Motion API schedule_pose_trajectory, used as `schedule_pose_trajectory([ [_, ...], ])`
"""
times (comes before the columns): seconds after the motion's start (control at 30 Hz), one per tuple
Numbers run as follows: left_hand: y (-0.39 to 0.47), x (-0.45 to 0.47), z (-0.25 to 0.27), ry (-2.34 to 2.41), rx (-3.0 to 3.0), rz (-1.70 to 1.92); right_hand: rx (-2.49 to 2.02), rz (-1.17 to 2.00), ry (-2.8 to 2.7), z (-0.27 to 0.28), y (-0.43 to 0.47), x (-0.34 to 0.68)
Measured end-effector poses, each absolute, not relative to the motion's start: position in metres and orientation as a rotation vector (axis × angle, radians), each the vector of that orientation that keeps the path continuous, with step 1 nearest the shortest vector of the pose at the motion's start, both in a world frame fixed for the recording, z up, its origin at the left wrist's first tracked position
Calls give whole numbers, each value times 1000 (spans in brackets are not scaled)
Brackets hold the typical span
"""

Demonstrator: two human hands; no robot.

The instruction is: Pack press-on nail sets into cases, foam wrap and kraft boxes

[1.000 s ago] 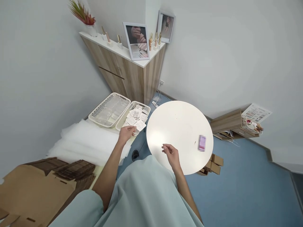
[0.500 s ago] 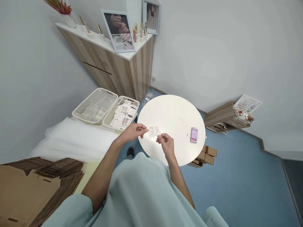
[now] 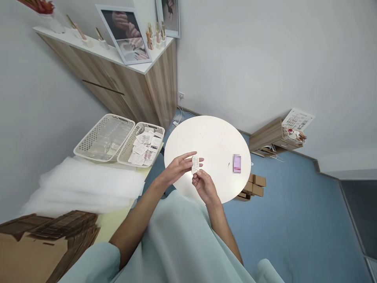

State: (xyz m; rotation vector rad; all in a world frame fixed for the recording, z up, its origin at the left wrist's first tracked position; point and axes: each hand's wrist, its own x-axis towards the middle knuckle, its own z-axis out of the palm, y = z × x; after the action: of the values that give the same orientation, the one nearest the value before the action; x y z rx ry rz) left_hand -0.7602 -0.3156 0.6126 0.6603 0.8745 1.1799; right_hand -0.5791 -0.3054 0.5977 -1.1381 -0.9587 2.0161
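White printed card (image 3: 195, 164) stands on edge over the near rim of the round table (image 3: 212, 141), pinched between left hand (image 3: 177, 169) fingers and right hand (image 3: 203, 184) fingertips

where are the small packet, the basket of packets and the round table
small packet (image 3: 195, 164), head view, middle of its printed face
basket of packets (image 3: 159, 129), head view, far rim
round table (image 3: 212, 137), head view, bare top
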Motion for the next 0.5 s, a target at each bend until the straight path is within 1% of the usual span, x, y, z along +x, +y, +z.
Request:
schedule_pose_trajectory([
  [0.07, -313, -759, 612, 918, 647, 1197, -1220, 1931, -1058, 597, -305, -578],
  [0.23, -311, -766, 608, 1176, 640, 1259, -1376, 1524, -1290, 605, -305, -579],
  [0.5, -313, -769, 606, 1319, 646, 1281, -1323, 1255, -1601, 611, -310, -602],
])
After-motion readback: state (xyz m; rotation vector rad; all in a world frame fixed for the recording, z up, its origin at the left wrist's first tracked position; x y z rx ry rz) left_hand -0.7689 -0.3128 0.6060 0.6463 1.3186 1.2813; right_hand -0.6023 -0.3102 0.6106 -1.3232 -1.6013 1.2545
